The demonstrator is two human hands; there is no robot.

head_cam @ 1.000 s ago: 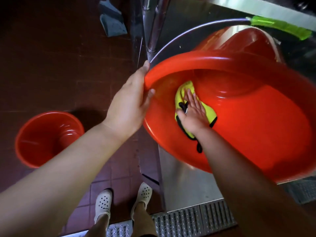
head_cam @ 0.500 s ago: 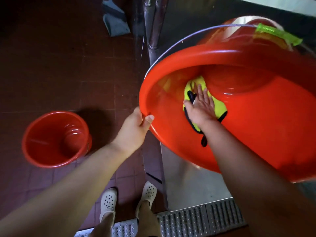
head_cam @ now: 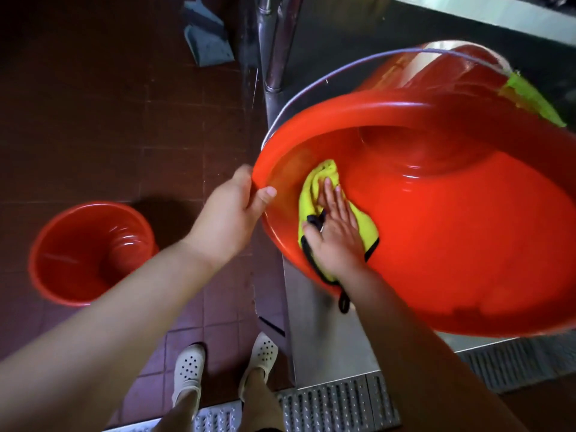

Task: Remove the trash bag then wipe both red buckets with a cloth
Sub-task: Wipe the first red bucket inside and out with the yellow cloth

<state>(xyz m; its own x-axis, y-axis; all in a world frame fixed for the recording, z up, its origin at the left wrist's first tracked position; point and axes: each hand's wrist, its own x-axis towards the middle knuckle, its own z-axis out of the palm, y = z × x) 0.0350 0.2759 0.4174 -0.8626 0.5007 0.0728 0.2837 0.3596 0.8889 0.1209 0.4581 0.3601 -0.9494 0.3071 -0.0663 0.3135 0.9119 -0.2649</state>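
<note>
A large red bucket (head_cam: 452, 232) lies tilted on its side on a steel surface, its mouth toward me, with a wire handle and green grip (head_cam: 533, 98) over the top. My left hand (head_cam: 230, 213) grips its left rim, thumb inside. My right hand (head_cam: 336, 232) is inside the bucket, fingers straight, pressing a yellow cloth with black edging (head_cam: 314, 185) against the inner wall near the rim. A second red bucket (head_cam: 90, 254) stands upright on the floor at the left, with nothing in it. No trash bag is in view.
Dark red floor tiles (head_cam: 124, 120) lie at the left. A grey dustpan (head_cam: 205, 35) leans near metal pipes (head_cam: 277, 42) at the top. A steel counter (head_cam: 327, 338) is under the tilted bucket. Perforated metal grating (head_cam: 336, 403) runs along the bottom, by my white shoes (head_cam: 190, 369).
My left hand slid down the bucket's rim and now grips it lower on the left. My right hand and the cloth moved along the inner wall toward the rim. The bucket rotated slightly.
</note>
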